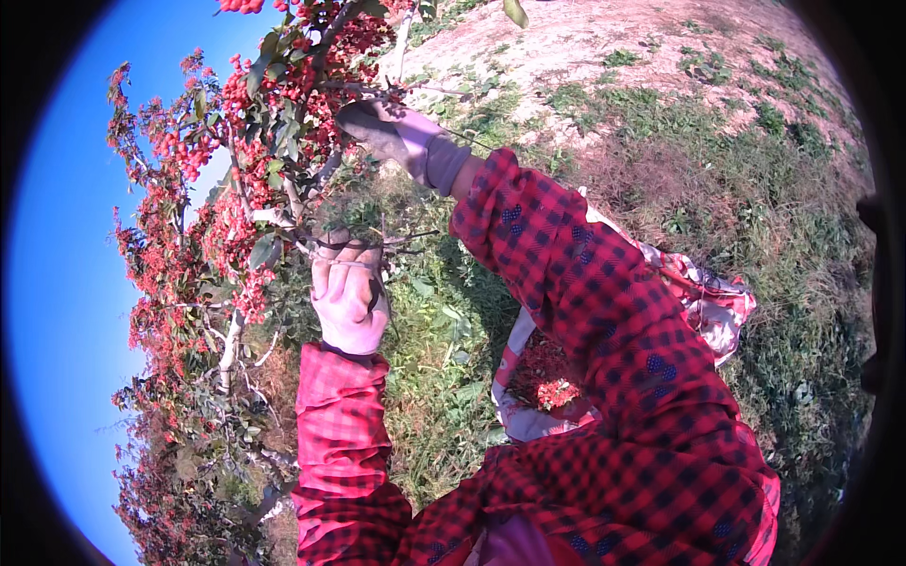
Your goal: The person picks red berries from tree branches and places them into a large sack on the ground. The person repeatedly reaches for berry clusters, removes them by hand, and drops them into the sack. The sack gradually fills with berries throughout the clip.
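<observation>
My left hand (350, 301), in a pale pinkish glove with dark-stained fingers, is curled around a thin thorny branch (301, 244) of a shrub-like tree. My right hand (400, 138), in a matching glove with a greyish cuff, reaches higher up the tree beside a dense cluster of small red berries (347, 49). Its fingertips are hidden against the twigs and berries, so I cannot see what they grip. Below my right arm, an open white-and-red cloth or woven bag (509, 354) holds loose red berries (555, 393); my sleeve covers part of it.
More berry-laden branches (163, 283) fill the left side, with bare pale stems (230, 350) among them. Grass and weeds (439, 339) cover the ground below. Bare, light soil (566, 49) rises at the top right. A bunched part of the bag (718, 311) lies right of my arm.
</observation>
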A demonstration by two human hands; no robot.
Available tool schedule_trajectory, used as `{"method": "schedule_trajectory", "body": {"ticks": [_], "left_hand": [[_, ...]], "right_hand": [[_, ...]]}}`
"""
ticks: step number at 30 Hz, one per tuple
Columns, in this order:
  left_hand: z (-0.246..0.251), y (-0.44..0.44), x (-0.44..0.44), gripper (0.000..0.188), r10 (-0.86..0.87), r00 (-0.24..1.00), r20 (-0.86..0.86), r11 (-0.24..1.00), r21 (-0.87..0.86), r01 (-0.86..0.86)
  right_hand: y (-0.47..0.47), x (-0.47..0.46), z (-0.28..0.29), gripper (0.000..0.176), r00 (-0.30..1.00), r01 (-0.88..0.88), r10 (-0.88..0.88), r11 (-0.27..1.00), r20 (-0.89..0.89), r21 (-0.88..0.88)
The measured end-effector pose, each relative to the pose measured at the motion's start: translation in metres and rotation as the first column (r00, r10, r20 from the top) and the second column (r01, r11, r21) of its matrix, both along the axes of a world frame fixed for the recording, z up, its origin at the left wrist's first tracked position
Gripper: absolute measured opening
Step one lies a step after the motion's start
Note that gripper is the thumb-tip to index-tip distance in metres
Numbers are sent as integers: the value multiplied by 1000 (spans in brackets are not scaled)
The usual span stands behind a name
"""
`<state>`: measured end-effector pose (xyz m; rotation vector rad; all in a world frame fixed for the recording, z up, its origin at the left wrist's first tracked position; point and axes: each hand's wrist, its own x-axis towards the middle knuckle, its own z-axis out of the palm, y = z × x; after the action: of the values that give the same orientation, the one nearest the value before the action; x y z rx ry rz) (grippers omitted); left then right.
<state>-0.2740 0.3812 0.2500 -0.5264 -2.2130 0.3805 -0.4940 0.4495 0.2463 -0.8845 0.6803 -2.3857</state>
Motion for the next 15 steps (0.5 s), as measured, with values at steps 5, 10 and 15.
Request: {"method": "schedule_trajectory", "body": {"ticks": [5, 10, 15], "left_hand": [[3, 3, -4, 35, -8, 1000, 19, 1000, 20, 7], [-1, -4, -4, 39, 13, 1000, 29, 1000, 9, -13], [-4, -9, 5, 42, 28, 999, 36, 999, 20, -28]], "right_hand": [[-3, 13, 35, 36, 769, 495, -436, 869, -467, 6], [-1, 17, 47, 22, 452, 866, -577, 467, -680, 179], [-33, 26, 34, 20, 868, 493, -485, 868, -104, 66]]}}
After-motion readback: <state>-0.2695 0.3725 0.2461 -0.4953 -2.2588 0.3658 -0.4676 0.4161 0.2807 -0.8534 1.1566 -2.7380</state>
